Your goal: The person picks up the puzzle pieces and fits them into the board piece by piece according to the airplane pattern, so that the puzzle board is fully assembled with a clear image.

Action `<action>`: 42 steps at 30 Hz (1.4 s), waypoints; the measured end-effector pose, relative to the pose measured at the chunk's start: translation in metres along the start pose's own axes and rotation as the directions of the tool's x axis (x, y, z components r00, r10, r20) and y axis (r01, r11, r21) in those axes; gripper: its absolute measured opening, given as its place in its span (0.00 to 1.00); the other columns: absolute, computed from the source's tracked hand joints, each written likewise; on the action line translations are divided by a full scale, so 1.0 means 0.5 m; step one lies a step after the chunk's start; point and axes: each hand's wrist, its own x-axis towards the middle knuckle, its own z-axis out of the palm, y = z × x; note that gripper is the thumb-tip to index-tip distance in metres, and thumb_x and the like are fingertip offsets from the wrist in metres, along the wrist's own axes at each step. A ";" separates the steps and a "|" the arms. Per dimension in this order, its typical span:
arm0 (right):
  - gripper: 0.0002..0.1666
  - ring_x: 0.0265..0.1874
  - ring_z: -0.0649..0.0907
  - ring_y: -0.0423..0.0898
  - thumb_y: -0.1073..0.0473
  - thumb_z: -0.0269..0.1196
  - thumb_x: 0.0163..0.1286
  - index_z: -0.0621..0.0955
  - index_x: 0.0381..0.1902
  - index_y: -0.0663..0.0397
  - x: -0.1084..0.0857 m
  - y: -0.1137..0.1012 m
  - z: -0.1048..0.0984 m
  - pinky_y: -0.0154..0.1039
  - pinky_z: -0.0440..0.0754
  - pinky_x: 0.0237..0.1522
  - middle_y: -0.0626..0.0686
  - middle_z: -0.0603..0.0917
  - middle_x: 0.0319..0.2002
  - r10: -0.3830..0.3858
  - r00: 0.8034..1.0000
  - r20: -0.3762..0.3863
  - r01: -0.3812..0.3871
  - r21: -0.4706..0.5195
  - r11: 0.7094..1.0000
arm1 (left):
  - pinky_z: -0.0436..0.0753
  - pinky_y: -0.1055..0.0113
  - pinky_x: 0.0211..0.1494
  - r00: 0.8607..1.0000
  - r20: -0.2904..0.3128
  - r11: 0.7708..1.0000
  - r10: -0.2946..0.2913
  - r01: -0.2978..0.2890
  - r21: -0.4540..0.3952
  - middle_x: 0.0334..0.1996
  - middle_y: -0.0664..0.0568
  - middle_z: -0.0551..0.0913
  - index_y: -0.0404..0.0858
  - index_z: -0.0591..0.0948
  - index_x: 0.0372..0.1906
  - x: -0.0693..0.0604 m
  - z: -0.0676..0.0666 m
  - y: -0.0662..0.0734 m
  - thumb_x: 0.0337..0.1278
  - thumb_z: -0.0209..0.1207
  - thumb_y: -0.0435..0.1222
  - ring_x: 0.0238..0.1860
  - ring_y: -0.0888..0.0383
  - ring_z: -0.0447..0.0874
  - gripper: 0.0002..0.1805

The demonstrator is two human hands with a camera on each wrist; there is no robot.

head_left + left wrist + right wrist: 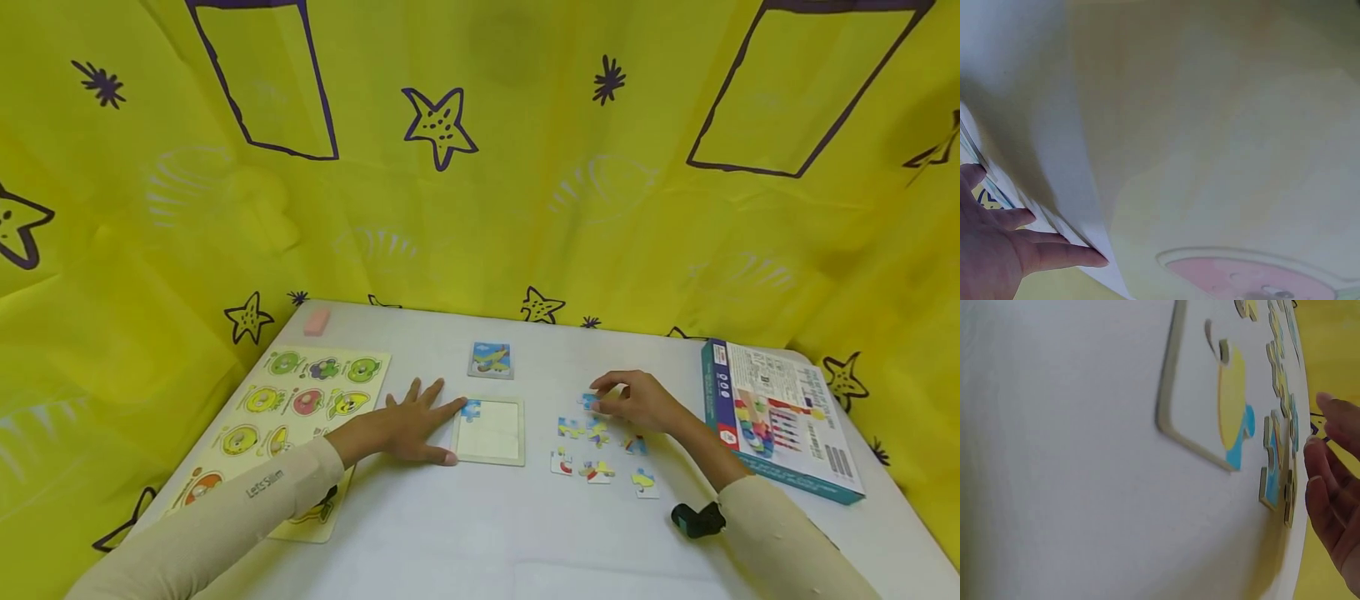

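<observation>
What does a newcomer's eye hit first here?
First, the bright yellow curtain with dark-outlined stars, filling the head view behind the white table. Then, mid-table, the puzzle tray with one blue jigsaw piece in its far-left corner, the left hand spread at its left edge. Loose jigsaw pieces lie to its right, around the right hand.

Left fingers (451,409) at the square tray (498,439), right fingers (613,407) at a blue piece (587,401) near other pieces (597,435)
</observation>
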 end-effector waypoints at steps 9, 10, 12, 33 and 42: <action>0.20 0.34 0.77 0.46 0.56 0.70 0.65 0.85 0.52 0.60 0.009 0.002 -0.004 0.39 0.76 0.39 0.56 0.84 0.47 0.022 1.000 0.004 -0.021 -0.113 0.993 | 0.52 0.19 0.65 1.000 -0.002 1.000 -0.003 0.003 -0.008 0.81 0.39 0.42 0.58 0.51 0.81 -0.006 -0.004 0.000 0.56 0.59 0.68 0.77 0.25 0.37 0.52; 0.19 0.36 0.78 0.48 0.56 0.70 0.65 0.85 0.51 0.60 0.010 0.002 -0.004 0.42 0.76 0.42 0.56 0.84 0.47 0.024 1.000 0.004 -0.023 -0.128 0.991 | 0.52 0.19 0.64 1.000 -0.004 1.000 -0.001 0.001 -0.010 0.81 0.38 0.42 0.57 0.52 0.81 -0.006 -0.004 0.000 0.56 0.59 0.68 0.77 0.25 0.37 0.51; 0.19 0.42 0.79 0.50 0.56 0.71 0.65 0.85 0.51 0.60 0.012 0.002 -0.003 0.49 0.77 0.48 0.56 0.84 0.46 0.028 1.000 0.003 -0.027 -0.152 0.988 | 0.52 0.19 0.64 1.000 -0.005 1.000 0.002 -0.002 -0.012 0.81 0.38 0.42 0.57 0.52 0.81 -0.007 -0.004 0.000 0.56 0.59 0.68 0.77 0.24 0.37 0.51; 0.12 0.34 0.75 0.46 0.61 0.70 0.65 0.78 0.41 0.56 0.021 -0.004 -0.005 0.38 0.73 0.37 0.52 0.81 0.37 0.035 0.997 0.075 -0.027 -0.100 0.995 | 0.51 0.19 0.65 1.000 -0.007 1.000 0.006 -0.006 -0.025 0.81 0.38 0.42 0.57 0.52 0.81 -0.004 -0.002 0.001 0.57 0.59 0.67 0.77 0.25 0.37 0.51; 0.07 0.31 0.74 0.44 0.62 0.68 0.67 0.80 0.38 0.56 0.022 -0.001 -0.001 0.34 0.71 0.33 0.50 0.80 0.33 -0.031 0.994 0.103 0.036 -0.042 0.998 | 0.51 0.20 0.65 1.000 -0.001 1.000 0.000 0.000 -0.017 0.81 0.38 0.42 0.58 0.52 0.81 -0.003 -0.002 0.002 0.57 0.59 0.67 0.77 0.25 0.37 0.51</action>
